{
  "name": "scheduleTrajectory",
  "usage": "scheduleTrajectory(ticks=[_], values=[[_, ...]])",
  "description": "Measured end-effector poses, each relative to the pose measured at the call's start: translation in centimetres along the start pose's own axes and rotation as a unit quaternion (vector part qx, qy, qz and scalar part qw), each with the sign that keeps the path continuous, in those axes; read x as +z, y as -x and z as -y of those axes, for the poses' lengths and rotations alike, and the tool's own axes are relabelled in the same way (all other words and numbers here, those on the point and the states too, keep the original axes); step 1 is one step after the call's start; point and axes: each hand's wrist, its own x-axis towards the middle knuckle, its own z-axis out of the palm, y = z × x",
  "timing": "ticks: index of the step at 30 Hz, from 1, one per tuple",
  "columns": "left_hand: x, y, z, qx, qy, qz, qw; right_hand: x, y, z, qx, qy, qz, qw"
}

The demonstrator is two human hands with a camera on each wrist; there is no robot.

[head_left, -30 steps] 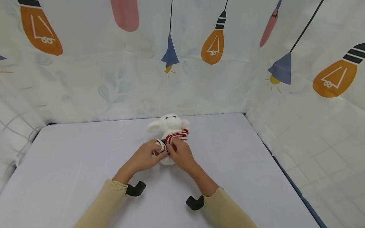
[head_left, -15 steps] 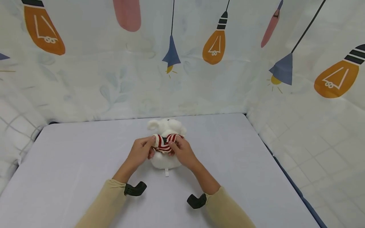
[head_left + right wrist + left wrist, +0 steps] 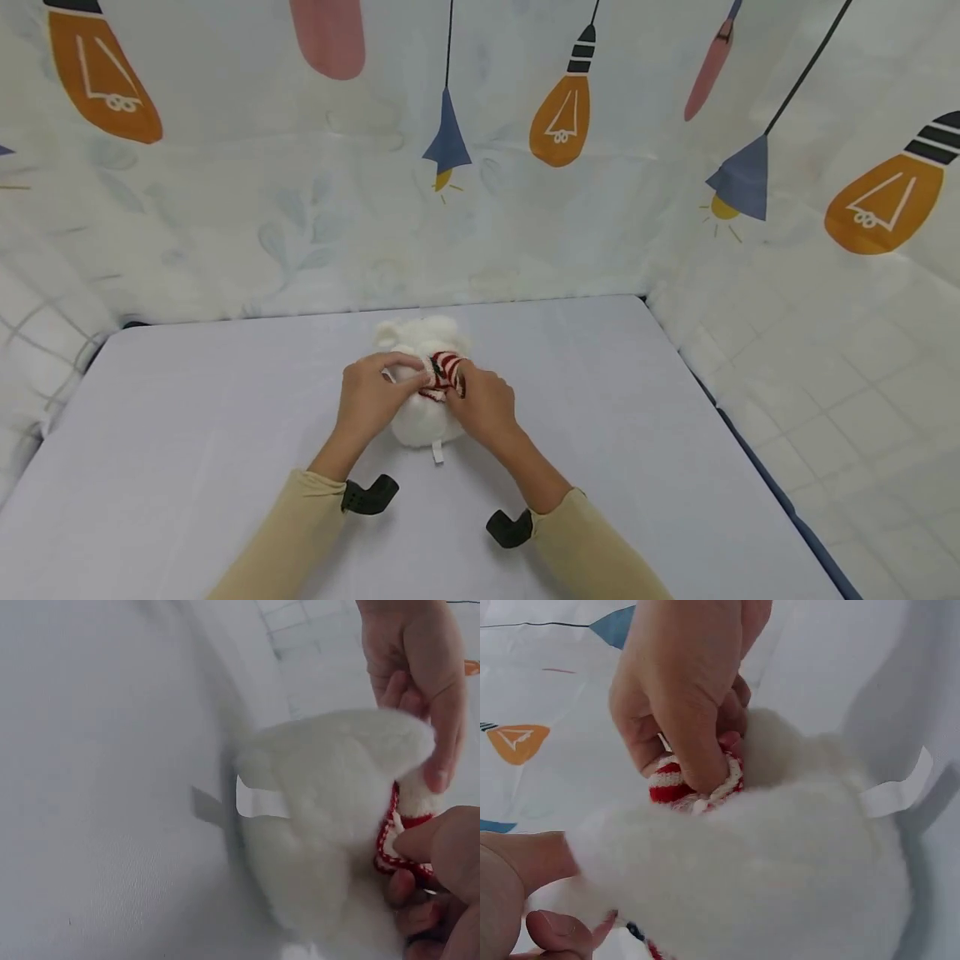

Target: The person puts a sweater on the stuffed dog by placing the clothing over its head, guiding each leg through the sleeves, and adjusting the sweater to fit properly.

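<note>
A white plush toy (image 3: pixel 429 421) sits on the table with its seam tag (image 3: pixel 438 452) toward me. A small knitted garment (image 3: pixel 444 369) with red and white stripes is on its upper body. My left hand (image 3: pixel 371 392) is at the toy's left side, thumb and forefinger pinching the white arm beside the garment. My right hand (image 3: pixel 486 404) grips the garment's right part, its fingers curled into the knit. In the left wrist view, the right hand (image 3: pixel 694 682) bunches the striped knit (image 3: pixel 671 784) above the plush body. The toy's face is turned away and hidden.
A white-covered table (image 3: pixel 187 433) spreads around the toy. Behind it hangs a pale curtain (image 3: pixel 360 208) printed with lamps and bulbs. Black wrist mounts (image 3: pixel 371 495) stick out from both beige sleeves (image 3: pixel 288 533).
The toy has tipped from showing its head and eyes to lying lower, slightly leftward, its tag now visible. My left fingers have shifted from the garment's left edge inward; the right hand still holds the knit.
</note>
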Motion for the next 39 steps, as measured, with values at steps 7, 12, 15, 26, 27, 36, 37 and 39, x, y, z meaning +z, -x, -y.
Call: scheduleTrajectory(ticks=[7,12,15,26,27,36,37,39], values=[[-0.2,0.2,0.7,-0.010,0.009,-0.012,0.9998,0.0,-0.1,-1.0,0.034,-0.032,0.038,0.998],[-0.5,0.1,1.4,-0.003,-0.008,-0.017,0.9998,-0.3,-0.4,-1.9,0.061,-0.142,-0.001,0.988],[-0.4,0.0,2.0,-0.010,0.016,-0.043,0.9989,-0.6,-0.6,-2.6,0.109,-0.185,-0.010,0.977],[0.0,-0.3,3.1,0.033,0.159,-0.041,0.9859,-1.8,-0.7,-2.9,0.028,-0.262,-0.034,0.964],[0.0,-0.4,3.1,0.026,0.151,-0.032,0.9876,-2.0,-0.7,-2.7,0.002,-0.243,-0.072,0.967],[0.6,-0.8,4.2,-0.017,0.078,0.111,0.9906,-1.4,0.0,-1.6,-0.102,-0.126,-0.117,0.980],[0.7,-0.7,4.4,-0.008,0.065,0.107,0.9921,-1.3,0.1,-1.5,-0.110,-0.120,-0.110,0.980],[0.8,-0.7,4.6,0.012,0.048,0.096,0.9941,-1.2,0.2,-1.3,-0.125,-0.112,-0.091,0.982]])
